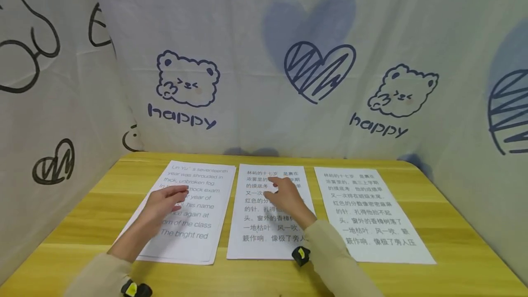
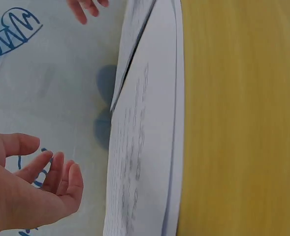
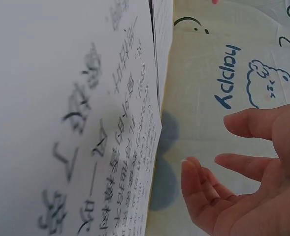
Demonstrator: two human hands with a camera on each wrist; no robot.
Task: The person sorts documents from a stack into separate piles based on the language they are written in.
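Three printed sheets lie side by side on a yellow wood-grain table. Over the left stack of paper with English text (image 1: 194, 237) hovers my left hand (image 1: 162, 203), its fingers loosely bent and holding nothing. My right hand (image 1: 286, 198) is above the middle sheet with Chinese text (image 1: 251, 228), thumb and fingers apart, nothing between them. In the right wrist view that hand (image 3: 253, 172) shows a gap between thumb and fingers. The left wrist view shows the left hand (image 2: 36, 182) likewise relaxed and raised off the paper. The right sheet with Chinese text (image 1: 367, 214) is touched by neither hand.
Behind the yellow table (image 1: 445, 214) hangs a pale curtain (image 1: 247, 81) printed with hearts, bears and the word happy; it also encloses both sides. Black straps with yellow patches (image 1: 301, 255) sit at the wrists. The left stack shows more than one sheet at its lower edge.
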